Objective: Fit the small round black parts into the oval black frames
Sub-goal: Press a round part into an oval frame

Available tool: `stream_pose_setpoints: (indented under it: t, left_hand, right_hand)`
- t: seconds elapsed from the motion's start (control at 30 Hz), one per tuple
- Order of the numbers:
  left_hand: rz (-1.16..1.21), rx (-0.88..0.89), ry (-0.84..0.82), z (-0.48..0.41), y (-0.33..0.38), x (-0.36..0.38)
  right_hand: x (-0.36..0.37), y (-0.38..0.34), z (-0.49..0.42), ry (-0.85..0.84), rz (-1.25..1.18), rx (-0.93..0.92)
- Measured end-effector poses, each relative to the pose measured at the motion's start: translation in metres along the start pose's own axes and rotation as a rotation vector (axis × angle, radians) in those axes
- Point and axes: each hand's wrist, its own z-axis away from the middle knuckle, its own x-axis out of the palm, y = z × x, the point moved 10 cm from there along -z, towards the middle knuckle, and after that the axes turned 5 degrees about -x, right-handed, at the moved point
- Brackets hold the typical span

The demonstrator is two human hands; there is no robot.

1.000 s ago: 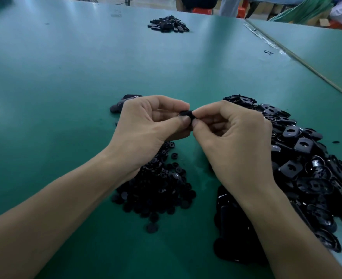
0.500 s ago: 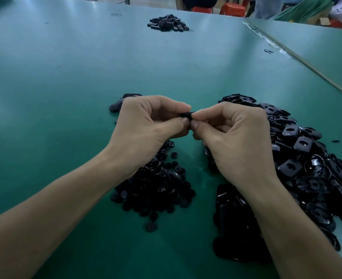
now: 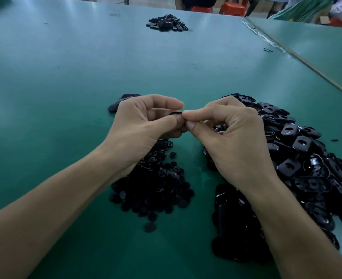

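where they meet, left hand (image 3: 137, 127) and right hand (image 3: 232, 137) pinch one black piece (image 3: 176, 113).

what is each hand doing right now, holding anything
Left hand: fingers curled, pinching a small black piece at their tips.
Right hand: pinching the same black piece from the other side; frame or round part cannot be told.

Bare table (image 3: 201, 198) strip runs between round-part pile (image 3: 152, 184) and frame heap (image 3: 307, 158); far pile (image 3: 167, 23) sits well ahead.
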Motion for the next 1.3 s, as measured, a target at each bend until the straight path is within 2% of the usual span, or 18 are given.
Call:
stream_pose_setpoints:
  t: [0.17, 0.47, 1.0, 1.3]
  left_hand:
    - [-0.027, 0.025, -0.062, -0.001, 0.004, 0.003]
    - [-0.061, 0.034, -0.097, 0.001, 0.005, 0.003]
    - [-0.152, 0.080, -0.094, 0.003, 0.004, 0.005]
    - [-0.221, 0.149, -0.009, 0.001, 0.012, -0.007]
  right_hand:
    - [0.003, 0.011, 0.000, -0.044, -0.105, 0.094]
    - [0.003, 0.017, 0.000, -0.089, -0.225, 0.149]
    - [0.001, 0.021, 0.004, -0.052, -0.132, 0.212]
    - [0.003, 0.014, 0.005, -0.082, -0.102, 0.185]
